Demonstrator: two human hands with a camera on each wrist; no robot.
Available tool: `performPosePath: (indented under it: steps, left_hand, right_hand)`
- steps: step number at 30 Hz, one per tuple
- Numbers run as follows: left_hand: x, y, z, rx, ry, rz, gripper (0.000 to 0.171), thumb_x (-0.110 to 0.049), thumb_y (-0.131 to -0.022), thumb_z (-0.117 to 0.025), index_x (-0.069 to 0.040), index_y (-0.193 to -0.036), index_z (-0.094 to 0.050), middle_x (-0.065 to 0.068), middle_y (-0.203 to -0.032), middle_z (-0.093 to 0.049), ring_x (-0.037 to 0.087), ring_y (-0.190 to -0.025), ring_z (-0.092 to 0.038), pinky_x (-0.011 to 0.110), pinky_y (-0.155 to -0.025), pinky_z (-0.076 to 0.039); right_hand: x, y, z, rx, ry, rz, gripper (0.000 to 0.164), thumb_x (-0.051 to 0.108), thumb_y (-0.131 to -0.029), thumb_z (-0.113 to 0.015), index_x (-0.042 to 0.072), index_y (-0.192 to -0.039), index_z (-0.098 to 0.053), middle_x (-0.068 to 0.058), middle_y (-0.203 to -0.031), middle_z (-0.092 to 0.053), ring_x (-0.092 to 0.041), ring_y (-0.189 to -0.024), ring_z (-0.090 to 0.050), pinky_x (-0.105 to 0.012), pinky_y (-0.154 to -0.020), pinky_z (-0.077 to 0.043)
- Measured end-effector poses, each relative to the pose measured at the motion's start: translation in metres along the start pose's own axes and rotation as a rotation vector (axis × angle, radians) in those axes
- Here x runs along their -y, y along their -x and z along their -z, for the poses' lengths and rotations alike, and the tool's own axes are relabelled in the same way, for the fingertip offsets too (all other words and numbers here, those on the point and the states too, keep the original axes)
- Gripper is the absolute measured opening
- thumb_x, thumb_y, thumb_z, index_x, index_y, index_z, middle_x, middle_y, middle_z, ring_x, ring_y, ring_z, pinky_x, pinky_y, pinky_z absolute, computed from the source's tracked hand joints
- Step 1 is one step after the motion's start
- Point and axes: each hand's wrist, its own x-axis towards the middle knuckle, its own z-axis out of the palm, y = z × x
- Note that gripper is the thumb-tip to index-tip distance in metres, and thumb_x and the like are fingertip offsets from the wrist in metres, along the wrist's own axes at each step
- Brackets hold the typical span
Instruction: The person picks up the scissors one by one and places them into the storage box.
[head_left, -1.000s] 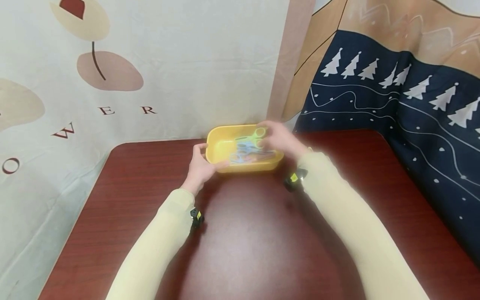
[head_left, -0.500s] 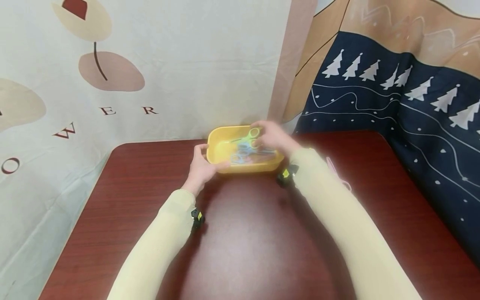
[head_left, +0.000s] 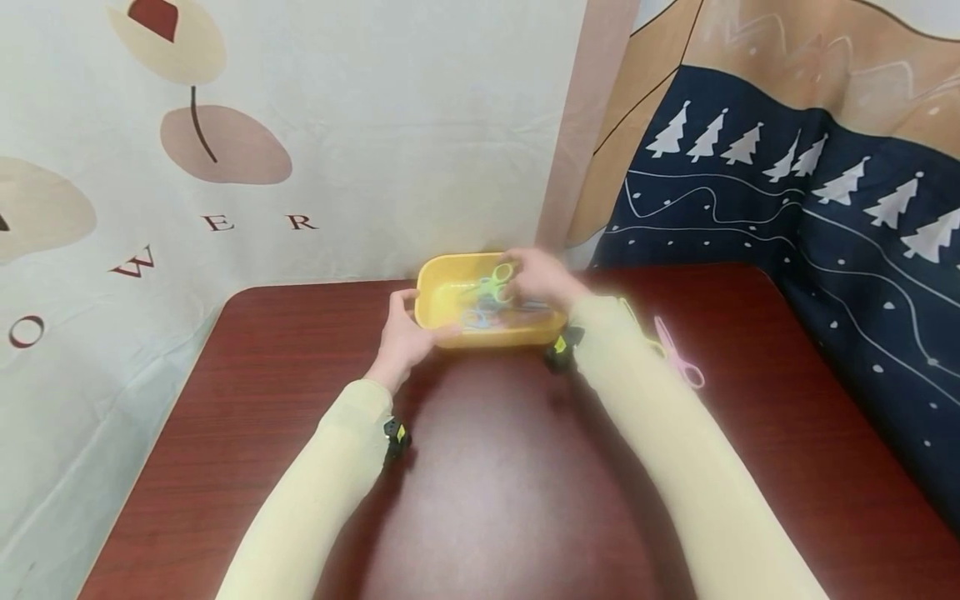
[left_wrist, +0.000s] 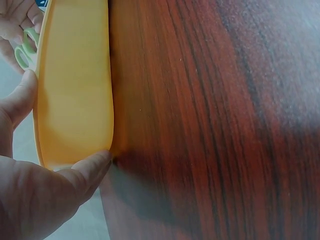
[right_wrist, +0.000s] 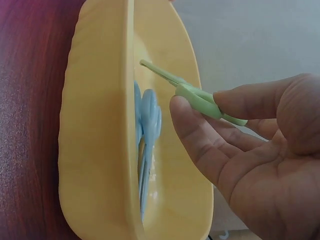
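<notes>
A yellow plastic basin (head_left: 495,337) stands at the far edge of the table. My left hand (head_left: 402,340) grips its left end, thumb along the near wall and fingers round the far side. Above the basin's inside, my right hand (head_left: 546,277) pinches green scissors (right_wrist: 197,101) by the handle between thumb and fingers. Their thin end points away from the hand, into the basin. Light blue scissors (right_wrist: 148,122) lie in the bottom, partly hidden by the near wall in the right wrist view. In the head view the basin's contents are blurred.
Pink scissors (head_left: 679,358) lie on the dark red wooden table (head_left: 495,467) to the right. Yellow scissors (head_left: 657,348) beside them are mostly hidden by the right sleeve (head_left: 660,417). A printed cloth (head_left: 420,125) hangs directly behind the table.
My right hand has shifted a little left and down with the green scissors. The pink and yellow scissors have come into view from behind the right sleeve. My left hand stays on the basin.
</notes>
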Motion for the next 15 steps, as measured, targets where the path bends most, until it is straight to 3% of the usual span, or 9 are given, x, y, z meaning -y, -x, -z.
performPosePath:
  steps: [7,15]
  left_hand:
    - [0.0024,-0.0015,-0.0013,-0.016,-0.013,-0.015,0.099,-0.017,-0.075,-0.093,-0.014,-0.151,-0.031,0.022,-0.143,-0.054,0.036,-0.126,-0.056,0.048,-0.104,-0.047]
    - [0.0022,-0.0018,-0.0021,-0.011,-0.005,-0.011,0.099,-0.016,-0.075,-0.093,-0.014,-0.151,-0.030,0.022,-0.144,-0.053,0.035,-0.128,-0.055,0.047,-0.105,-0.047]
  right_hand:
    - [-0.0027,-0.0029,-0.0039,-0.012,0.102,0.024,0.062,0.006,-0.081,-0.078,0.009,-0.141,-0.061,-0.012,-0.125,-0.068,-0.028,-0.111,-0.062,-0.038,-0.087,-0.054]
    - [-0.0040,-0.0047,-0.0092,-0.004,0.133,0.079,0.057,0.002,-0.081,-0.077,0.005,-0.136,-0.064,-0.013,-0.126,-0.069,-0.027,-0.109,-0.061,-0.038,-0.098,-0.050]
